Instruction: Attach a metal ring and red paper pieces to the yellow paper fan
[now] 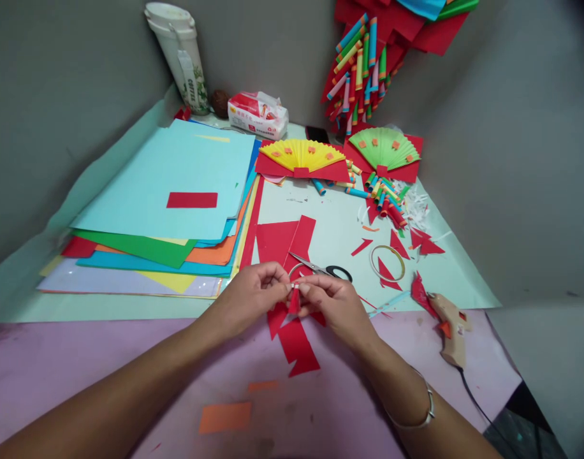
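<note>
My left hand (254, 294) and my right hand (331, 305) meet over the middle of the table, fingertips pinched together on a small folded piece of red paper (294, 299) that hangs between them. Red paper offcuts (296, 347) lie just under my hands. A pair of scissors (323, 270) with black handles lies right behind my fingers, on larger red paper pieces (282, 241).
A stack of coloured paper sheets (167, 204) fills the left. A yellow paper fan (301, 156), a green paper fan (384, 150) and rolled paper tubes (385, 194) sit at the back. A tape ring (387, 262), glue gun (449, 325), tissue pack (258, 115) and bottle (180, 54) are around.
</note>
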Demonstrator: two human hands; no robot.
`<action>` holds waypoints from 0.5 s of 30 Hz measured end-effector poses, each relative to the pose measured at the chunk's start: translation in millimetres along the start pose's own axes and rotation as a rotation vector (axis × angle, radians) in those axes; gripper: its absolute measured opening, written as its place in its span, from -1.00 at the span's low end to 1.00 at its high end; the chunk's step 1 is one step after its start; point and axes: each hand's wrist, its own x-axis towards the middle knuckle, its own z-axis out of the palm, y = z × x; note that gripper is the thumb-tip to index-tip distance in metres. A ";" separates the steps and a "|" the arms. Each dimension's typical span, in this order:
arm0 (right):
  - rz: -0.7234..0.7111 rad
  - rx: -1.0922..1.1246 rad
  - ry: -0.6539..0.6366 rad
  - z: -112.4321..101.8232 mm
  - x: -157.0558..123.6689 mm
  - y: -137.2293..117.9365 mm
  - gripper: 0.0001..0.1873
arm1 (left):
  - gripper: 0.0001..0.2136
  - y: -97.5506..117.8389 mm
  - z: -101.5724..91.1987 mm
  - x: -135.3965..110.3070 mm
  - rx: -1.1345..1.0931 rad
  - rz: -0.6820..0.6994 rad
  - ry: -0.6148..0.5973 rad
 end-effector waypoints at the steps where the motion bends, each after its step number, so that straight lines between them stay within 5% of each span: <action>1: -0.009 0.023 -0.024 0.1 -0.1 0.0 -0.76 | -0.95 0.2 0.1 0.1 -0.014 -0.002 -0.002; 15: -0.013 0.055 0.017 -1.0 0.2 1.2 -0.82 | -0.86 0.7 0.1 -1.6 -0.034 -0.011 -0.033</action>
